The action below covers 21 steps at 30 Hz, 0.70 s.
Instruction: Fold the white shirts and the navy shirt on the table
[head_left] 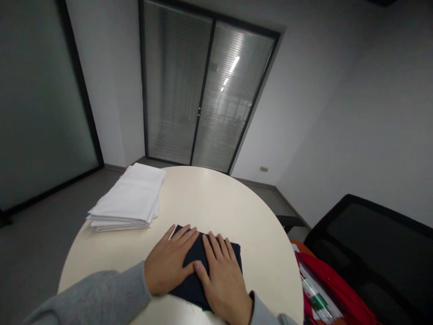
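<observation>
A folded dark navy cloth [194, 286] lies flat on the round cream table [209, 194] close to me. My left hand [171, 262] rests palm down over its left side, fingers stretched out. Over the right side lies my right hand [225, 280], also flat with the fingers spread. The two thumbs meet near the middle of the cloth. Parts of the cloth are hidden under both palms.
A stack of folded white cloths [131, 196] sits at the table's left edge. To the right stands a black mesh chair [368, 253] with a red bag [338, 284] on it. Part of a grey object [286, 319] shows at the table's near right edge.
</observation>
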{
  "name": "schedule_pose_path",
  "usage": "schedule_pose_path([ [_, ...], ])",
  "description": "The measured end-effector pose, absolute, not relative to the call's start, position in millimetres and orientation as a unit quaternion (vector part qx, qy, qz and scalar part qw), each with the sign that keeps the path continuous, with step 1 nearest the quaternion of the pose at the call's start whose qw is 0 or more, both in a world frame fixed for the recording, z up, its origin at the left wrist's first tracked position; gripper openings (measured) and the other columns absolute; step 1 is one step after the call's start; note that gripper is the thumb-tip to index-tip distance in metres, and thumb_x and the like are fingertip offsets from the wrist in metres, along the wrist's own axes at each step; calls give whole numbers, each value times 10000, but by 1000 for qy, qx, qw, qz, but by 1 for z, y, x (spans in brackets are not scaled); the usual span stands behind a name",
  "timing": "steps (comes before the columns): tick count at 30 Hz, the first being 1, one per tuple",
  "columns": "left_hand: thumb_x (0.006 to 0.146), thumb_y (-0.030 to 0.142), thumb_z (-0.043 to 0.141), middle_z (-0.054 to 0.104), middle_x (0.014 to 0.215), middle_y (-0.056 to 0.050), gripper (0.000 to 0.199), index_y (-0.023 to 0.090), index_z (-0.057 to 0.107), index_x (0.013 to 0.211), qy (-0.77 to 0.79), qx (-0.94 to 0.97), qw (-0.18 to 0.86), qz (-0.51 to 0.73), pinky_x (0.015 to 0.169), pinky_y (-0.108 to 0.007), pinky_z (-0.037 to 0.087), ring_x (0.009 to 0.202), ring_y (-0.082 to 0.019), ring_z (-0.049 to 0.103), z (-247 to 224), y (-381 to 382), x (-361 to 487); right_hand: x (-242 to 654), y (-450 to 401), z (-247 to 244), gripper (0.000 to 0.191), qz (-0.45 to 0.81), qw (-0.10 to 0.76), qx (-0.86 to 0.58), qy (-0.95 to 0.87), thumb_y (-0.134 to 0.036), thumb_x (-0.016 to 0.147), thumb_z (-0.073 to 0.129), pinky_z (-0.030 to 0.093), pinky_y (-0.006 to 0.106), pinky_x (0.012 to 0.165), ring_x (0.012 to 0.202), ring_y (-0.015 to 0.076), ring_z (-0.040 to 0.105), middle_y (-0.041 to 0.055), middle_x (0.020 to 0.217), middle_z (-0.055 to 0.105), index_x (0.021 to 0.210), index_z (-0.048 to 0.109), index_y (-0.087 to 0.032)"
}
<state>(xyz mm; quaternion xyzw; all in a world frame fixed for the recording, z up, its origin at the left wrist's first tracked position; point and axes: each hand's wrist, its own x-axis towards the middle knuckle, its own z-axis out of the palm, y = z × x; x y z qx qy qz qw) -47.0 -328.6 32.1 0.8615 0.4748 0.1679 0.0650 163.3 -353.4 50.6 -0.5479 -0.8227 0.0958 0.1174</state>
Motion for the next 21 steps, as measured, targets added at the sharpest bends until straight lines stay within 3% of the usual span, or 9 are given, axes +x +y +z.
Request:
schedule_pose_path([
  [3, 1014, 574, 457, 535, 1563, -128, 610, 209, 528, 1498, 551, 796, 68, 240, 1230, -525, 292, 1468, -305, 447, 26, -317, -66, 165, -356, 49, 700, 80, 104, -551, -824, -675, 1045, 308, 126, 563, 1319, 1593, 316, 171, -3, 1706, 206, 1627, 332, -288],
  [6, 1040, 473, 349, 689, 1285, -172, 527, 124, 561, 1373, 614, 703, 120, 339, 1086, -468, 438, 1230, -288, 623, 31, -311, -81, 166, -355, 46, 703, 67, 98, -544, -831, -661, 1050, 308, 143, 576, 1314, 1590, 322, 184, 6, 1707, 194, 1638, 293, -277],
  [9, 1015, 391, 304, 714, 898, -74, 496, 111, 514, 1366, 623, 647, 245, 364, 895, -413, 492, 902, -258, 682, 44, -314, -89, 171, -352, 42, 679, 54, 99, -526, -843, -643, 1050, 349, 154, 599, 1306, 1587, 330, 193, 4, 1710, 190, 1639, 275, -315],
  [12, 983, 371, 323, 658, 747, -1, 529, 126, 471, 1428, 606, 625, 351, 344, 766, -362, 468, 742, -233, 647, 50, -321, -91, 176, -351, 39, 655, 45, 104, -502, -857, -611, 1048, 402, 182, 610, 1296, 1582, 332, 214, 5, 1709, 207, 1635, 273, -351],
  [16, 991, 453, 378, 656, 777, 5, 561, 156, 473, 1456, 572, 617, 394, 369, 769, -333, 459, 767, -213, 635, 44, -325, -90, 180, -350, 38, 644, 33, 95, -493, -864, -582, 1048, 422, 218, 603, 1289, 1577, 324, 235, 5, 1708, 220, 1634, 281, -355],
  [21, 922, 513, 582, 692, 1264, -137, 737, 169, 383, 1543, 509, 569, 479, 433, 972, -378, 487, 1048, -243, 678, 36, -320, -90, 180, -349, 36, 656, 15, 81, -491, -867, -568, 1037, 449, 259, 619, 1271, 1568, 339, 263, 23, 1703, 240, 1632, 303, -334],
])
